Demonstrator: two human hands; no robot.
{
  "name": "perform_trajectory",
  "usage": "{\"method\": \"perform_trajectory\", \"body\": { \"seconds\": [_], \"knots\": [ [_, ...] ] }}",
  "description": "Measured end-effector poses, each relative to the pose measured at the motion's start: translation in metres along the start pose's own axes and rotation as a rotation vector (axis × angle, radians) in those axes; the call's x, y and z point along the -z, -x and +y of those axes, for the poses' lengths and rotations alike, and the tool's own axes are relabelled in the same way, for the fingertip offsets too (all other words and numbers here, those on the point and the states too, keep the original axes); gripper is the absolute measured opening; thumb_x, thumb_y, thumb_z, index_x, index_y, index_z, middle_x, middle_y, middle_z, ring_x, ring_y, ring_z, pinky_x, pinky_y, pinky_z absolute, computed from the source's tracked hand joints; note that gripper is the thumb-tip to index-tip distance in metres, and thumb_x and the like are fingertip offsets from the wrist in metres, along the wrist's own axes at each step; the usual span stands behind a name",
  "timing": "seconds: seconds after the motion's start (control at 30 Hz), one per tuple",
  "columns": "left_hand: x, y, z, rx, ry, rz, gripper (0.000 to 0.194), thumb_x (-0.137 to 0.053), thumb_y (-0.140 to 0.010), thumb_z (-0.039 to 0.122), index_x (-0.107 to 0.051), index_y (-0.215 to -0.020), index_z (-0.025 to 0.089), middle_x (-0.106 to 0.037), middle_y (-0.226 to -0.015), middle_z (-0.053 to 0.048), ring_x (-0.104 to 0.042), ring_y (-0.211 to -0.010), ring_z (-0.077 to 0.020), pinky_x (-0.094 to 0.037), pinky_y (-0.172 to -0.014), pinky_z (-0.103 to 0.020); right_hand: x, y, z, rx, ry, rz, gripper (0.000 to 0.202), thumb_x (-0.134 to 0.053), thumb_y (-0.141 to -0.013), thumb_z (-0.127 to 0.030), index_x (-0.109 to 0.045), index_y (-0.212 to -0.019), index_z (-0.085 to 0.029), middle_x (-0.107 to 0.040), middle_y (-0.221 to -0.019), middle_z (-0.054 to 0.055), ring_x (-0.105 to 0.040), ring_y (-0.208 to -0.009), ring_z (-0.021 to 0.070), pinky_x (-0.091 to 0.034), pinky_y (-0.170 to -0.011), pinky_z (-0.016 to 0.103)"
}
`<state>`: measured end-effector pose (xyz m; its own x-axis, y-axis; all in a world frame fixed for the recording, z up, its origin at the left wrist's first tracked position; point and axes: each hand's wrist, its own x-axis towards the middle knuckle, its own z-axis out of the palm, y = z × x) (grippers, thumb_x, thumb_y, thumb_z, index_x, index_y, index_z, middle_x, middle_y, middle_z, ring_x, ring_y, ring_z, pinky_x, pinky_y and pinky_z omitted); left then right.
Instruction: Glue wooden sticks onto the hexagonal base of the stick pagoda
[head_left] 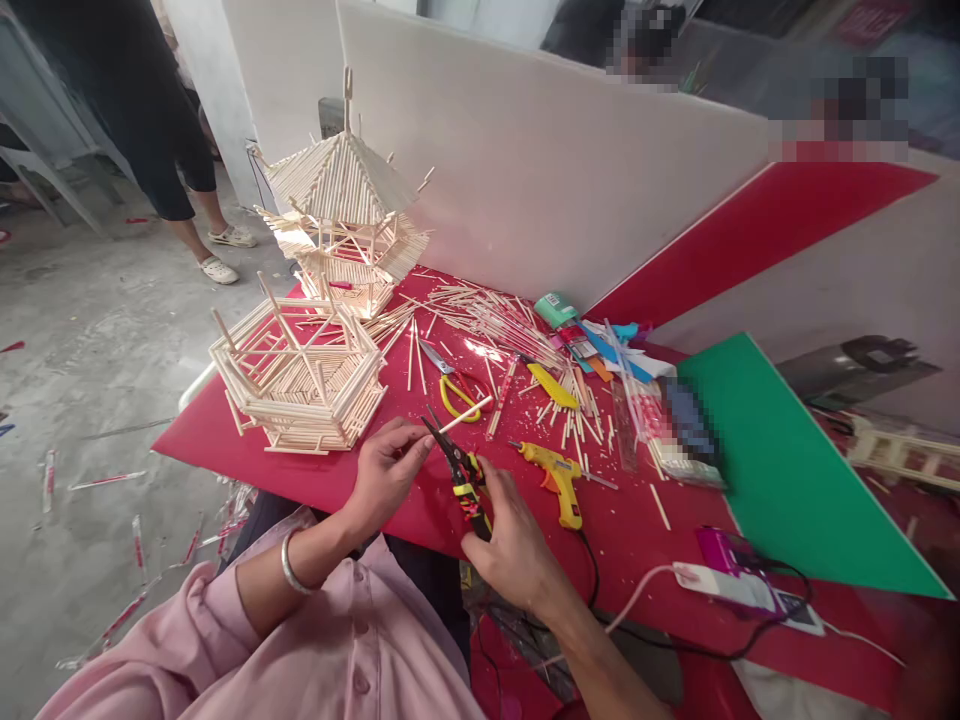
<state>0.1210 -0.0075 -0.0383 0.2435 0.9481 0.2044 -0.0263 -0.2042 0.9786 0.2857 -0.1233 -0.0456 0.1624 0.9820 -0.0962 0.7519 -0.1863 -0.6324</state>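
Observation:
My right hand (508, 545) is wrapped round the handles of a pair of black cutting pliers (460, 468) with yellow and red grips. Between thumb and fingers, my left hand (388, 465) pinches the near end of a thin wooden stick (469, 412). The stick crosses the pliers' jaws, and its free end points up and to the right. Whether the jaws press on it, I cannot tell. Left of my hands stands a low six-sided frame of stacked sticks (307, 405). Behind it rises a tiered stick pagoda (349, 215) with a pointed roof.
On the red table (420, 500) lie scissors (450, 375), a yellow glue gun (556, 478), a yellow-handled cutter (553, 385) and many loose sticks (487, 315). A green board (802, 470) and a power strip (727, 585) with cables are at right. A person (157, 110) stands at far left.

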Motion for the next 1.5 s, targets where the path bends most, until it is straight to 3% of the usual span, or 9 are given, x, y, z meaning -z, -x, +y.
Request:
{"method": "perform_trajectory", "body": {
  "seconds": [0.17, 0.4, 0.57, 0.73, 0.83, 1.03, 1.27, 1.43, 1.5],
  "knots": [
    [0.002, 0.001, -0.003, -0.067, -0.027, 0.033, 0.029, -0.063, -0.088, 0.038, -0.07, -0.072, 0.016, -0.053, -0.062, 0.001, -0.047, -0.058, -0.0104, -0.036, -0.054, -0.022, -0.007, -0.007, -0.001, 0.02, 0.051, -0.062, 0.087, -0.055, -0.071, -0.021, -0.026, -0.152, -0.012, -0.037, -0.153, 0.02, -0.028, -0.146, 0.0367, -0.026, -0.118, 0.058],
    [0.002, 0.0, -0.004, -0.078, -0.065, 0.02, 0.03, -0.062, -0.09, 0.036, -0.069, -0.068, 0.016, -0.051, -0.06, 0.001, -0.046, -0.057, -0.0105, -0.036, -0.053, -0.021, -0.011, -0.006, 0.004, 0.023, 0.046, -0.11, 0.09, -0.054, -0.07, -0.019, -0.021, -0.154, -0.015, -0.033, -0.155, 0.019, -0.026, -0.146, 0.038, -0.025, -0.116, 0.063],
    [0.004, -0.001, -0.005, -0.151, -0.119, 0.002, 0.026, -0.059, -0.091, 0.027, -0.067, -0.069, 0.016, -0.047, -0.061, 0.002, -0.045, -0.056, -0.0092, -0.035, -0.052, -0.02, -0.01, -0.01, -0.001, 0.016, 0.012, -0.062, 0.086, -0.056, -0.07, -0.022, -0.028, -0.151, -0.013, -0.04, -0.151, 0.02, -0.033, -0.143, 0.0363, -0.029, -0.116, 0.057],
    [0.008, -0.002, -0.009, -0.229, -0.159, -0.038, 0.02, -0.06, -0.09, 0.027, -0.07, -0.077, 0.016, -0.055, -0.068, -0.001, -0.05, -0.059, -0.01, -0.037, -0.053, -0.02, -0.01, -0.014, -0.004, 0.044, -0.077, -0.018, 0.08, -0.057, -0.07, -0.022, -0.036, -0.146, -0.014, -0.052, -0.137, 0.018, -0.05, -0.13, 0.0321, -0.041, -0.11, 0.05],
    [0.008, -0.003, -0.01, -0.188, -0.142, -0.058, 0.029, -0.057, -0.092, 0.031, -0.067, -0.07, 0.016, -0.054, -0.062, -0.001, -0.049, -0.057, -0.0107, -0.037, -0.053, -0.021, -0.012, -0.013, 0.002, 0.043, -0.102, -0.021, 0.08, -0.058, -0.07, -0.021, -0.035, -0.147, -0.017, -0.052, -0.139, 0.016, -0.049, -0.131, 0.0316, -0.04, -0.11, 0.051],
    [0.009, -0.002, -0.009, 0.045, -0.004, -0.202, 0.036, -0.055, -0.09, 0.037, -0.058, -0.061, 0.015, -0.052, -0.058, 0.001, -0.047, -0.057, -0.0114, -0.036, -0.058, -0.023, -0.008, -0.01, 0.012, 0.043, -0.004, -0.074, 0.086, -0.057, -0.071, -0.023, -0.029, -0.151, -0.016, -0.04, -0.151, 0.018, -0.031, -0.144, 0.0363, -0.029, -0.116, 0.059],
    [0.009, 0.0, -0.014, 0.04, -0.037, -0.17, 0.034, -0.057, -0.088, 0.035, -0.06, -0.061, 0.015, -0.054, -0.059, -0.001, -0.048, -0.058, -0.012, -0.037, -0.058, -0.024, -0.01, -0.012, 0.008, 0.018, -0.019, -0.015, 0.078, -0.056, -0.072, -0.023, -0.036, -0.147, -0.016, -0.052, -0.137, 0.017, -0.052, -0.128, 0.0315, -0.042, -0.108, 0.051],
    [0.009, -0.002, -0.018, 0.074, -0.044, -0.127, 0.032, -0.059, -0.087, 0.04, -0.067, -0.069, 0.015, -0.059, -0.062, -0.002, -0.051, -0.06, -0.0126, -0.04, -0.059, -0.023, -0.004, -0.009, 0.009, -0.011, -0.105, -0.076, 0.085, -0.055, -0.066, -0.022, -0.033, -0.148, -0.015, -0.043, -0.148, 0.017, -0.035, -0.141, 0.0337, -0.03, -0.115, 0.054],
    [0.011, -0.004, -0.015, 0.035, -0.091, -0.109, 0.03, -0.059, -0.088, 0.04, -0.07, -0.074, 0.016, -0.06, -0.063, -0.002, -0.053, -0.061, -0.0131, -0.041, -0.059, -0.023, 0.002, -0.005, 0.008, -0.058, -0.205, -0.075, 0.083, -0.055, -0.065, -0.021, -0.036, -0.146, -0.017, -0.044, -0.147, 0.015, -0.036, -0.14, 0.0319, -0.028, -0.116, 0.053]
  ]
}}
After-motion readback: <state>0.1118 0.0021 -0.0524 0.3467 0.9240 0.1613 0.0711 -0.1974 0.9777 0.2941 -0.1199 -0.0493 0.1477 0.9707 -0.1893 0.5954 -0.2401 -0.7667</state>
